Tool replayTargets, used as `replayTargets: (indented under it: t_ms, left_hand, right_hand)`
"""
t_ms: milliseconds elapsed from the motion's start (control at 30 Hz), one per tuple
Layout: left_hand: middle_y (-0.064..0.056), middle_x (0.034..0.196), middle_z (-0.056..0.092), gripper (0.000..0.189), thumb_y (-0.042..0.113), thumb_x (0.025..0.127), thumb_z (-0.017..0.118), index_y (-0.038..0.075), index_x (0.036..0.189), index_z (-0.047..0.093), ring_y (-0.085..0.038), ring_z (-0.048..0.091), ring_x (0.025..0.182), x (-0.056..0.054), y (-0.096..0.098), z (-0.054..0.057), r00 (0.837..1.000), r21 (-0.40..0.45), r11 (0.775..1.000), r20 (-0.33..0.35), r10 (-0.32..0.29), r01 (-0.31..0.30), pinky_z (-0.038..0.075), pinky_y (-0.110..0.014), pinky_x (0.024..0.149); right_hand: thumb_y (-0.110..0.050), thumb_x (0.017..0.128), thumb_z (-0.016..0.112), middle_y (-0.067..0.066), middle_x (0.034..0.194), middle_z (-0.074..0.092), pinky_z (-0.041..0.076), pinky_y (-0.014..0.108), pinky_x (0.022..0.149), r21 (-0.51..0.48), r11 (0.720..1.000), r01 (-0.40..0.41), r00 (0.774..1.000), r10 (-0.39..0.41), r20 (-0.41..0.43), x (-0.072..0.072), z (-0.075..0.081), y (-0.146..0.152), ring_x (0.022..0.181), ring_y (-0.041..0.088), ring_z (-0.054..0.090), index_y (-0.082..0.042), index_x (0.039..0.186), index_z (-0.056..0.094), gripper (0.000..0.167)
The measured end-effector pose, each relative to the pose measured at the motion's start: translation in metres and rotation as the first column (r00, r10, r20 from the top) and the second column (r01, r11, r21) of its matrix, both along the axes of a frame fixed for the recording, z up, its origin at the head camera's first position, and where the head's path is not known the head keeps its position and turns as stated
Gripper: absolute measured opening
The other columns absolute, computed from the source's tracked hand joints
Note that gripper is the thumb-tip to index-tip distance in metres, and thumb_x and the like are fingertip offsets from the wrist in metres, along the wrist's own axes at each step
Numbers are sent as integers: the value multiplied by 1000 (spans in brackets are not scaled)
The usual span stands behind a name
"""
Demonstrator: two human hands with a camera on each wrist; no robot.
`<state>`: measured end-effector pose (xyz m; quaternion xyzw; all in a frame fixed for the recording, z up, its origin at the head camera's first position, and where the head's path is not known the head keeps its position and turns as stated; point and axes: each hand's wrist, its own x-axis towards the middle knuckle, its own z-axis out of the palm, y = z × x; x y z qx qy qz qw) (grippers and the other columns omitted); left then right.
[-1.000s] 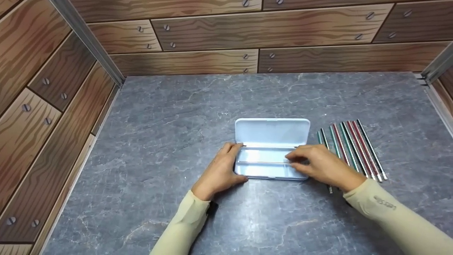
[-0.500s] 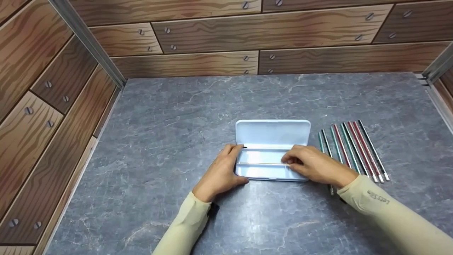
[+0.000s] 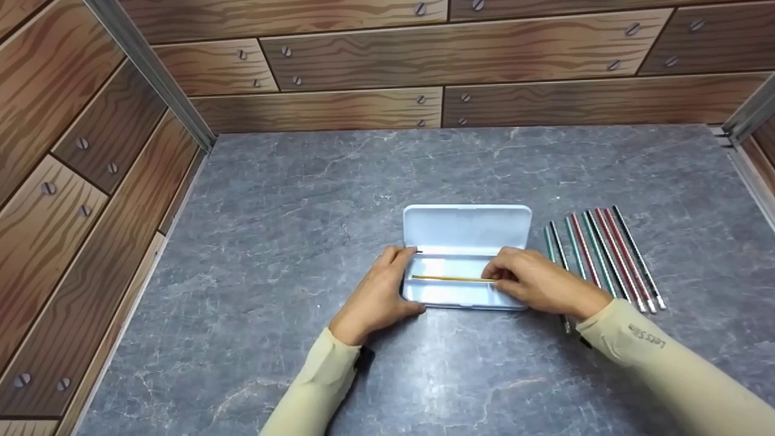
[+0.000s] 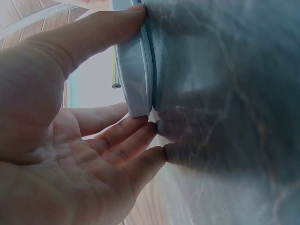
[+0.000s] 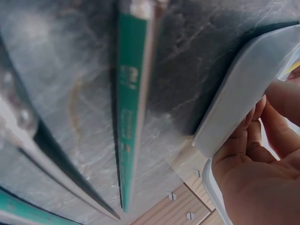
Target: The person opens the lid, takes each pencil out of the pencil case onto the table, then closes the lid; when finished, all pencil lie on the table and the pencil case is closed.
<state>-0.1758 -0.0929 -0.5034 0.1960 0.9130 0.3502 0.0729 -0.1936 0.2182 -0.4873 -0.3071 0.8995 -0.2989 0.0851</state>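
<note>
A pale blue pencil case (image 3: 448,295) lies with its lid (image 3: 466,227) raised at the back. My left hand (image 3: 378,290) holds the case's left end, thumb at the front side and fingers at the end and back, as the left wrist view (image 4: 133,70) also shows. Along the inner divider runs a thin yellow pencil (image 3: 451,278), its flat dark-cored end visible in the left wrist view. My right hand (image 3: 530,278) pinches the pencil's right end over the right part of the case; the fingertips are partly hidden.
Several green, red and black pencils (image 3: 605,254) with metal ends lie side by side right of the case, some partly under the right forearm. A green pencil (image 5: 131,103) shows close up in the right wrist view. Wood-patterned walls (image 3: 363,60) border the grey table (image 3: 290,181).
My right hand has moved slightly left and closed its fingers at the divider. The yellow pencil has come into view there, raised along the divider. My left hand stays put.
</note>
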Motion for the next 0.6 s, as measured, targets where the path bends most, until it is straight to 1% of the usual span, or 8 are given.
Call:
replayTargets:
  t_ms: [167,300,400,467,600]
  left_hand:
    - [-17,159,54,103,13,81,100,0,168,45,-36,58,146,-1,0,0,1000,0,1000,4,2,-2,47,-49,130]
    - [-17,158,54,103,13,81,100,1,168,46,-35,58,145,-1,-1,-1,1000,-5,1000,5,2,-2,48,-49,130]
    - [-18,157,55,102,13,81,100,-1,167,46,-35,59,143,-1,-1,-2,1000,-13,1000,-7,-4,4,49,-50,127]
    - [-18,157,55,102,13,81,100,-1,167,46,-35,59,143,-1,-2,-3,1000,-21,1000,-16,-8,8,50,-50,126]
    - [-19,157,55,102,14,82,100,-1,167,46,-35,59,143,0,-1,-2,1000,-14,1000,-15,-13,13,50,-50,126]
  right_hand:
    - [-5,100,79,-1,98,75,57,28,80,-18,998,52,999,-52,2,1,0,-1,89,5,63,-10,107,83,10]
    - [-6,97,83,-1,97,79,58,27,81,-60,993,99,995,-99,13,3,-2,0,89,4,65,-12,105,84,10]
    - [-7,95,85,-3,97,80,57,25,82,-90,987,132,991,-131,18,5,-4,1,88,2,66,-14,105,85,12]
    - [-7,95,86,-4,98,81,58,25,83,-110,983,144,990,-144,8,5,-4,2,89,1,66,-16,104,86,13]
    - [-7,94,88,-6,100,83,59,24,85,-161,977,141,989,-147,-27,6,-3,2,92,0,68,-18,105,87,15]
